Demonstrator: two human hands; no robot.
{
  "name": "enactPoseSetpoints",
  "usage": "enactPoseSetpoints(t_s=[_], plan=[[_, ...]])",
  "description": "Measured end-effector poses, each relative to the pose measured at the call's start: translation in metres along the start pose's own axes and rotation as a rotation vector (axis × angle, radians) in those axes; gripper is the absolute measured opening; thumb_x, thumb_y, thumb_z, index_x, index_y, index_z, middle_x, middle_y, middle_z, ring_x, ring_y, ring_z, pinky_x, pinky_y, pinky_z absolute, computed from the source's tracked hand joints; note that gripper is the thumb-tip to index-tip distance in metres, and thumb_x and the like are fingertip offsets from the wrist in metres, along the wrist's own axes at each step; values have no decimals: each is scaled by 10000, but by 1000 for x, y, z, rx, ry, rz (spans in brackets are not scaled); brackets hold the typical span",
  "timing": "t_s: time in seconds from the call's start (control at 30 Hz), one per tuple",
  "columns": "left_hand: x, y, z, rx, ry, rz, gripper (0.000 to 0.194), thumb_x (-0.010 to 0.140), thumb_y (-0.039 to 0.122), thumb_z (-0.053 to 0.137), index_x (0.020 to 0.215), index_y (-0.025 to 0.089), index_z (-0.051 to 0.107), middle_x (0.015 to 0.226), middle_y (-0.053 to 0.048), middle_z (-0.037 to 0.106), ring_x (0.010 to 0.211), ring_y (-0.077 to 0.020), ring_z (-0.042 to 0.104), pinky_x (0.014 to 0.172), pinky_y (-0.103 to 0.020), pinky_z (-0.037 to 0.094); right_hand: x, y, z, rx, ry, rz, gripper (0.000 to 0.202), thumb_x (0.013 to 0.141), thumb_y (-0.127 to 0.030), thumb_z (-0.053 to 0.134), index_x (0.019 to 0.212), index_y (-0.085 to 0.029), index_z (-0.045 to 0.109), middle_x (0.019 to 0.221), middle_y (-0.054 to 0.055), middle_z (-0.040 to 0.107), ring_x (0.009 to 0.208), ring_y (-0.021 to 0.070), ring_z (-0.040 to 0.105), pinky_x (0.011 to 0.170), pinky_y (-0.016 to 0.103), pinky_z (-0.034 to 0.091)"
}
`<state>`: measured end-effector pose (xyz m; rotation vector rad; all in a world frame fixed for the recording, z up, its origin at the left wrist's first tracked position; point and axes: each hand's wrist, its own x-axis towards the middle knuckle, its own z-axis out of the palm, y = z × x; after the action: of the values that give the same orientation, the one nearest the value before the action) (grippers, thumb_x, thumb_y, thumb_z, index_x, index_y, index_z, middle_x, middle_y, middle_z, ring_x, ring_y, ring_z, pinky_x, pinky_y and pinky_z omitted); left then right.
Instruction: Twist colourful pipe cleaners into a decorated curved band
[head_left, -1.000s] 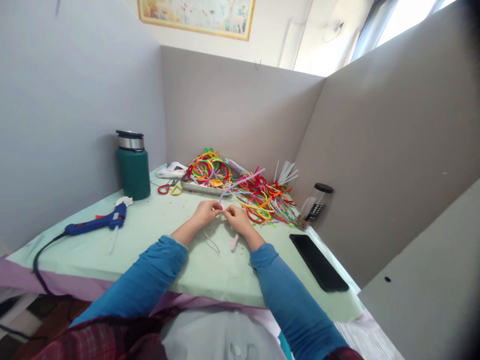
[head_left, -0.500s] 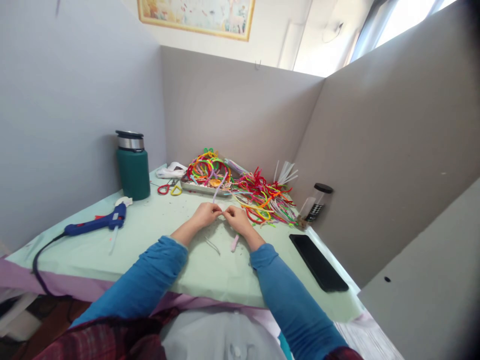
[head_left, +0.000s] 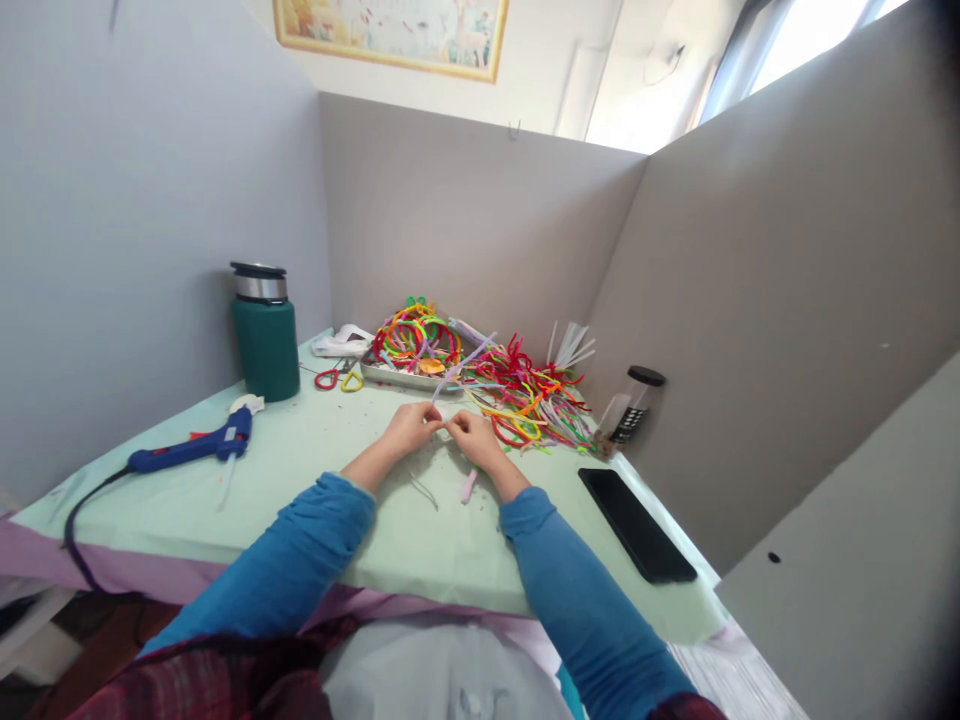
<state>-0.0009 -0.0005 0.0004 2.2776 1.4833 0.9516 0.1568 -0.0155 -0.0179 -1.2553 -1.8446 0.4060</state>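
My left hand [head_left: 411,428] and my right hand [head_left: 474,437] meet fingertip to fingertip over the green table cover, both pinching. Between them runs a pale purple pipe cleaner [head_left: 459,370], its free end rising up and to the right in front of the tray. The part at my fingertips is small and mostly hidden. Below my right hand lies a short pink piece [head_left: 469,486]. Thin grey-white strands [head_left: 424,490] rest under my left hand.
Behind the hands are a metal tray [head_left: 405,378] of coloured pipe cleaners and a loose pile [head_left: 525,385]. At left are a green bottle [head_left: 267,340], scissors [head_left: 328,379] and a blue glue gun [head_left: 191,446]. A black phone [head_left: 636,524] and clear container [head_left: 631,408] stay right.
The free end of the purple pipe cleaner has swung to the right and now leans more. My hands have barely moved.
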Motion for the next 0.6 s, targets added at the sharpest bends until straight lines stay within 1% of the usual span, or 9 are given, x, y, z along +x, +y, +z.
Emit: enactPoseSetpoints(t_s=[0.13,0.4,0.6], plan=[[-1,2,-2,10,-10,-9,210,722,317,575,780,157,698,773,-47,684,717,-156,575,703,-244,399,0,0,0,-4,3,2,161,732,-288,498,659,-163,569,607,-15,556,591,105,478,555,210,324],[0,1,-2,14,-81,0,273,737,329,532,805,137,715,770,-63,689,712,-168,574,676,-246,390,-1,0,-1,-22,-3,-6,166,732,-298,501,665,-167,578,612,-16,567,587,105,481,550,210,319],[0,-1,-2,-10,-92,-17,300,728,359,531,804,134,714,747,-61,685,701,-166,567,663,-243,390,-1,1,-1,-14,-7,-16,156,731,-289,501,665,-168,574,614,-15,569,590,106,486,554,209,325]])
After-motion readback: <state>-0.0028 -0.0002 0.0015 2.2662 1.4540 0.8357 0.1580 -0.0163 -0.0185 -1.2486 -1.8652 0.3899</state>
